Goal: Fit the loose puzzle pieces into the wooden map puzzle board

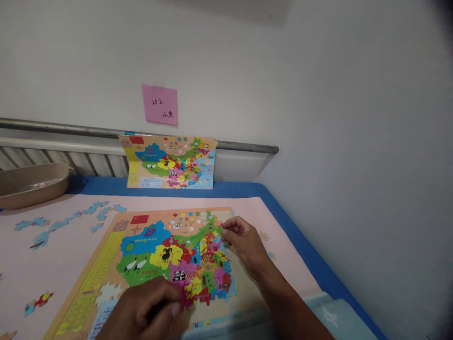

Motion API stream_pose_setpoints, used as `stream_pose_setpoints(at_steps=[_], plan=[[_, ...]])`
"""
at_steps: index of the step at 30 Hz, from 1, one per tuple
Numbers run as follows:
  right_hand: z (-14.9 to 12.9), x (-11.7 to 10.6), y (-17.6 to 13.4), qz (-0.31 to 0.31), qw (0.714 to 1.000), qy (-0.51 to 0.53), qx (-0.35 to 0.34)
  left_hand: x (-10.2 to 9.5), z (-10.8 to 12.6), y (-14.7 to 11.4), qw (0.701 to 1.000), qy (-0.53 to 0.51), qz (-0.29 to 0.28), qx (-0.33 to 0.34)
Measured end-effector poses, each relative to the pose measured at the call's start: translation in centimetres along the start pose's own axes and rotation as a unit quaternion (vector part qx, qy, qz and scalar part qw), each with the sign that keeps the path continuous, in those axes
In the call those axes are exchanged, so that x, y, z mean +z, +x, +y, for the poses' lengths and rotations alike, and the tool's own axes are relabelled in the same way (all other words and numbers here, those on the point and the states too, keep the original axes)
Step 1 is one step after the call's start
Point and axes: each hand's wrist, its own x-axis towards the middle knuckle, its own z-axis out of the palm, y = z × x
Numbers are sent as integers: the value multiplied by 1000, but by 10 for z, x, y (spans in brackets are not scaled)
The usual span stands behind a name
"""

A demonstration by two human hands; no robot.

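A children's map jigsaw puzzle (145, 259) lies in its frame before me, its coloured regions largely joined. Bare board shows along its right and lower right. My right hand (246, 243) is at the puzzle's upper right edge, thumb and forefinger pinched on a small puzzle piece (224, 231) mostly covered by the fingertips. Over the lower middle of the puzzle rests my left hand (145, 307), its fingers loosely curled and nothing visible in them. It hides part of the map's lower side. A gap with pale board (108, 293) shows at the lower left.
A folded picture of the same map (170, 163) leans against the wall rail. Loose blue pieces (71, 219) and a red one (40, 302) lie left; a few more (264, 236) lie right. A beige tray (33, 189) stands back left; light blue cloth (329, 314) lies front right.
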Motion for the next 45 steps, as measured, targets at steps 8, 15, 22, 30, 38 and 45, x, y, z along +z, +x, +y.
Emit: stream_pose_setpoints(at_steps=[8, 15, 22, 30, 38, 45], plan=[[-3, -7, 4, 58, 998, 0, -30, -60, 38, 94, 991, 75, 110, 28], [1, -6, 8, 47, 999, 5, -27, -56, 42, 176, 994, 94, 54, 17], [6, -5, 9, 46, 999, -8, -20, -38, 39, 195, 999, 41, 6, -13], [6, -3, 8, 41, 999, -7, -13, -29, 40, 197, 999, -22, -29, -34], [2, -2, 6, 45, 999, -1, -5, -26, 45, 200, 999, -26, -45, -13], [1, 0, 6, 45, 999, 2, -9, -29, 52, 203, 998, -1, -60, -5]])
